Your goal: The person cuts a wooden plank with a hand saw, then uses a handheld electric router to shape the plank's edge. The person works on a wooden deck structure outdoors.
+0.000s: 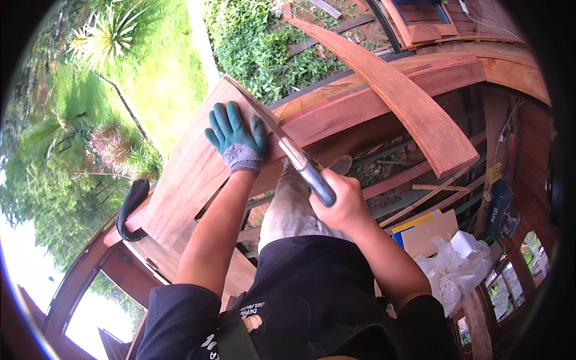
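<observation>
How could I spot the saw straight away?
Find the wide pale board under the gloved left hand. By its right edge, the bare right hand holds the saw. Unlike the reddish plank further right, it has a thin blade and dark handle.

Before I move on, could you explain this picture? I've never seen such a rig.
No machine here: these are a person's own hands. The picture comes from the left of two head-worn fisheye cameras looking down, so straight edges bend. The left hand, in a green-and-grey work glove, rests on a wide, pale brown wooden board. The right hand, bare, holds what looks like a handsaw with a dark rounded handle, its blade at the board's edge. Beyond, a curved reddish plank crosses a thick wooden beam.
</observation>
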A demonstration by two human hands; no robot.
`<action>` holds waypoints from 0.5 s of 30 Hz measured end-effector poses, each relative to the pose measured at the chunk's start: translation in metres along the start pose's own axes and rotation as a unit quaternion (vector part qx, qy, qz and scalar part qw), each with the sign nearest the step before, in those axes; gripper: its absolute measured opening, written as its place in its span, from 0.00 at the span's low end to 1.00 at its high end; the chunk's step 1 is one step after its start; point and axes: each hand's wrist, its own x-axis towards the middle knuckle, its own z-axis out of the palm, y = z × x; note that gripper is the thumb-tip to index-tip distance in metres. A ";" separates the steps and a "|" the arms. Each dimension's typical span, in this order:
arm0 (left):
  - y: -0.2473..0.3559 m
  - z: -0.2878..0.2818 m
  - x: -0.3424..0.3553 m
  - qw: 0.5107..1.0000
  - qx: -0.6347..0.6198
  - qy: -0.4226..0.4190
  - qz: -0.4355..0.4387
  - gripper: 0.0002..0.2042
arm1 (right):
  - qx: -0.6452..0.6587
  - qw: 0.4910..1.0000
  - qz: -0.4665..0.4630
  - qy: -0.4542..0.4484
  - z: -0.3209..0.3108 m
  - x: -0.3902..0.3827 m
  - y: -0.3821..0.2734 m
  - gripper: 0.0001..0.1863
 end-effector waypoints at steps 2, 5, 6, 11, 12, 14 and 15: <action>0.001 -0.002 0.001 1.000 -0.004 0.017 0.011 0.34 | 0.009 0.999 -0.048 0.020 0.025 0.027 0.005 0.12; 0.001 -0.005 0.001 1.000 -0.004 0.010 0.021 0.33 | 0.004 1.000 -0.010 0.025 0.006 -0.021 0.004 0.11; 0.001 -0.004 0.002 0.999 -0.007 0.028 0.022 0.33 | 0.006 0.999 0.015 0.034 -0.014 -0.051 0.001 0.10; -0.001 -0.002 0.002 0.999 0.016 0.030 0.033 0.32 | -0.021 0.999 -0.020 0.039 -0.038 -0.087 -0.007 0.09; 0.000 -0.002 0.002 0.999 0.019 0.031 0.033 0.31 | -0.016 0.998 -0.026 0.046 -0.021 -0.056 0.001 0.10; 0.002 -0.005 0.002 0.999 0.014 0.029 0.028 0.32 | 0.008 0.999 -0.020 0.026 0.012 0.005 0.014 0.11; 0.003 -0.006 0.003 0.999 0.005 0.029 0.022 0.32 | 0.014 0.999 -0.036 0.034 0.025 0.020 0.016 0.12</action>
